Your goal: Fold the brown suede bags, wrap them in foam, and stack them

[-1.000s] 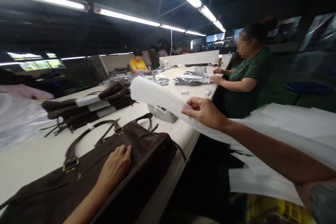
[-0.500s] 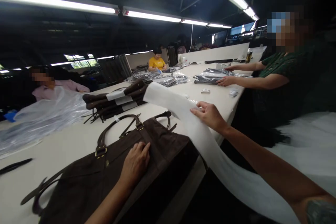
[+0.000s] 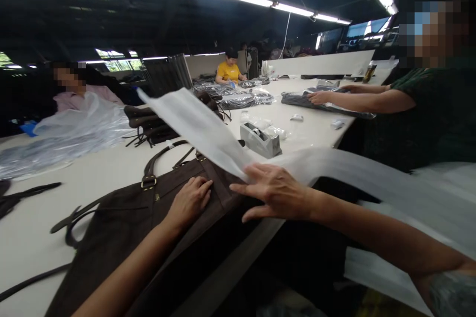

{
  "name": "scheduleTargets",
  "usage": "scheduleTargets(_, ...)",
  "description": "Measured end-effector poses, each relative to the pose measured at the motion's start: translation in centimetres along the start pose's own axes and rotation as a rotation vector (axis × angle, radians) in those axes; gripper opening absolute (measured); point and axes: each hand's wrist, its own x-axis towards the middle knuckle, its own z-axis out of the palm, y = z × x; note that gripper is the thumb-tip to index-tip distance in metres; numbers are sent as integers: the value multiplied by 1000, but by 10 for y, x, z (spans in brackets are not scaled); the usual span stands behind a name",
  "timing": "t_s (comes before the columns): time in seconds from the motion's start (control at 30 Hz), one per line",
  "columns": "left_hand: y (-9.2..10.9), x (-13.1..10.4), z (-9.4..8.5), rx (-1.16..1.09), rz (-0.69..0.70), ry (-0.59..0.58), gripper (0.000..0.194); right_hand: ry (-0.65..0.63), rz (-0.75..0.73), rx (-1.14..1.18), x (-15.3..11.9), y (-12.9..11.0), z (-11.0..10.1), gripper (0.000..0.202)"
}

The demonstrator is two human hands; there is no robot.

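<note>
A dark brown handbag [image 3: 122, 213] with buckled handles lies in front of me on the table. My left hand [image 3: 190, 197] rests on its upper side, fingers loosely bent and lying on the surface. Over the bag's right end is my right hand [image 3: 277, 190], with thumb and forefinger spread apart. A long white foam strip [image 3: 201, 121] runs against the far side of that hand. One end of the strip rises to the left above the bag, and the rest arches away to the right. Behind the strip stands a grey tape dispenser [image 3: 260, 139].
Stacked brown bags [image 3: 143, 121] lie beyond the handbag, with clear plastic sheeting [image 3: 78, 133] at left. A co-worker on the right handles a plastic-wrapped item [image 3: 308, 101]. Two more people sit across the table. White foam sheeting [image 3: 442, 198] hangs at right.
My right hand has moved down and left toward the bag, and its pinch has opened. The foam strip has swung left, uncovering the tape dispenser. My left hand stays on the bag.
</note>
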Motion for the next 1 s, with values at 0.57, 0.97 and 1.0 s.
scheduleTargets(0.57, 17, -172, -52, 280, 231, -11, 62, -116, -150, 14, -27, -5, 81, 60)
scheduleTargets(0.97, 49, -213, -9, 361, 55, 113, 66, -136, -45, 160, -55, -27, 83, 44)
scheduleTargets(1.0, 51, -216, -7, 400, 38, 134, 68, -149, -35, 191, -56, -27, 82, 44)
